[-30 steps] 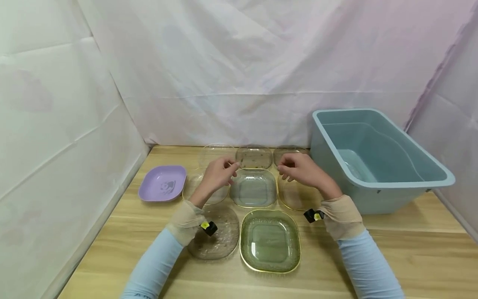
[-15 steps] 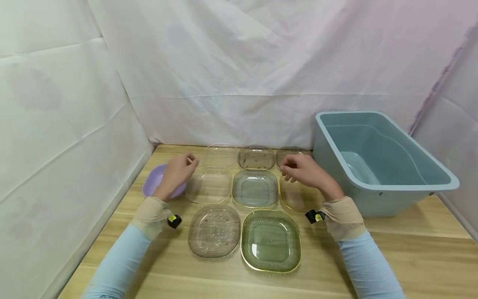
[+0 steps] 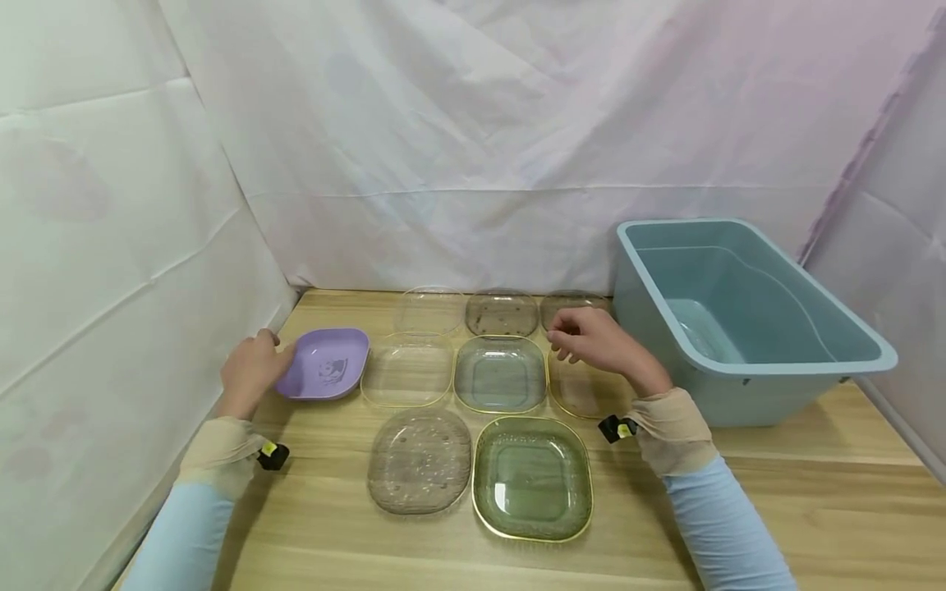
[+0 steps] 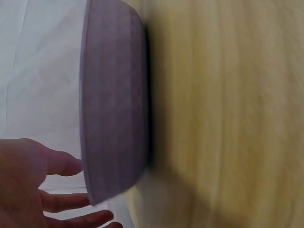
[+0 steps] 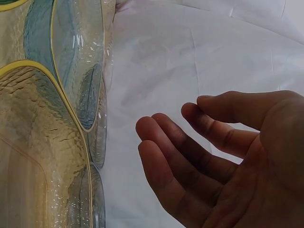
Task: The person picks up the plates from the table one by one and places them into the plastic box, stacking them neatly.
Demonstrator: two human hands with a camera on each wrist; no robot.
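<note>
Landmark: purple plate (image 3: 323, 364), on the wooden surface (image 3: 739, 484) at the left end of the middle row of dishes, close to the white cloth wall.

Left hand (image 3: 251, 371): at the purple plate's left rim. The head view shows it against the edge; whether it touches cannot be told there. The left wrist view shows the plate's (image 4: 114, 109) underside flat on the surface and the fingers (image 4: 66, 202) straight and spread just short of the rim, gripping nothing.

Right hand (image 3: 594, 341): well to the right of the purple plate, hovering above the amber plate (image 3: 584, 390). The right wrist view alone shows the palm, with fingers (image 5: 180, 156) loosely curled and empty.

Dishes to the right of the purple plate, same row: clear plate (image 3: 408, 369), blue-tinted plate (image 3: 501, 373), amber plate. Behind that row: three small clear dishes (image 3: 502, 312). In front: smoky textured plate (image 3: 420, 460) and green gold-rimmed plate (image 3: 532, 478).

Blue tub (image 3: 746, 312): far right of the purple plate, beyond all the dishes; seen in the head view only.
</note>
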